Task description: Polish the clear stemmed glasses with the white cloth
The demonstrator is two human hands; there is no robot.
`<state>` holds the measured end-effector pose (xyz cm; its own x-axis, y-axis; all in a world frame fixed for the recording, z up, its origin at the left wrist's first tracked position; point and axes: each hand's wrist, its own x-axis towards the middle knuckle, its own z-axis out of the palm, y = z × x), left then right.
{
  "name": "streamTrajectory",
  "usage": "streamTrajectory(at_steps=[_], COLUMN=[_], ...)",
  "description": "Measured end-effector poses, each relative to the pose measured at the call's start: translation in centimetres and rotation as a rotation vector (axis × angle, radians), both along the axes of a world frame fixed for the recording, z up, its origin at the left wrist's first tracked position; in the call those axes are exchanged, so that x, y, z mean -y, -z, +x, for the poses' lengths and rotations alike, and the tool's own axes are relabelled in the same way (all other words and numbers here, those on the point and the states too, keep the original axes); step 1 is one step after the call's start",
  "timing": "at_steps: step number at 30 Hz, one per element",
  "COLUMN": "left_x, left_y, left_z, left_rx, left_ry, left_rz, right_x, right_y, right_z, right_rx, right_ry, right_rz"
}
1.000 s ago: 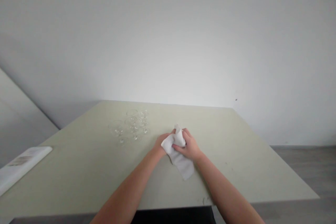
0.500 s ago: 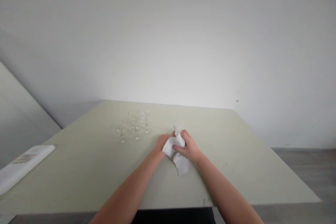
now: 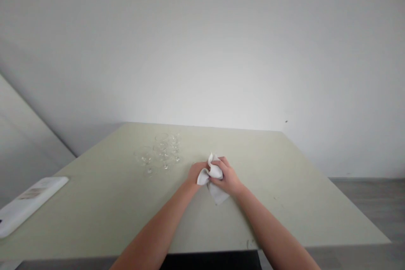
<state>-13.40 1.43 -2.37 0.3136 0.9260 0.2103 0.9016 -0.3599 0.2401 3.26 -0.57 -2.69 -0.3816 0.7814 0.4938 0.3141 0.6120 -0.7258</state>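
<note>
Near the middle of the table, my right hand [image 3: 228,177] is closed around a crumpled white cloth [image 3: 215,171], thumb and fingers pressed into it. One corner of the cloth hangs down toward the table's front edge. My left hand [image 3: 198,171] meets it from the other side, against the cloth. Its fingers are mostly hidden behind the folds, and whatever they grip inside the cloth does not show. Left of my hands stand several clear stemmed glasses [image 3: 163,148], grouped close together and upright.
A pale table [image 3: 278,202] reaches to the wall [image 3: 202,50]. On its left edge lies a white package [image 3: 34,196] with a printed label. Grey floor [image 3: 363,202] shows at the right, and something black [image 3: 210,260] sits below the front edge.
My right fingers have shifted over the cloth, bunching its top differently, and its hanging corner has swung slightly. Both hands stay in nearly the same place. The glasses have not moved.
</note>
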Motion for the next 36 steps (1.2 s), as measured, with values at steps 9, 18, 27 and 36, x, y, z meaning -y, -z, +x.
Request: streamTrajectory(at_steps=[9,18,27,36], left_x=[1.0,1.1,1.0,1.4], left_y=[-1.0,-1.5,-1.8,-1.2], left_z=[0.8,0.1,0.0,0.7], left_rx=[-0.106,-0.106,-0.123,-0.234], left_ry=[0.011,-0.011,-0.04,0.157], left_rz=[0.109,-0.091,-0.022,0.141], right_x=[-1.5,-0.6,-1.7,-2.9], right_y=[1.9,0.6,1.8,2.4], right_z=[-1.2,0.5,0.3,1.2], right_rx=[-0.32,0.042,-0.292,-0.109], right_ry=[0.216,-0.056,-0.138,-0.045], right_rz=[-0.363,0.017,-0.318,-0.137])
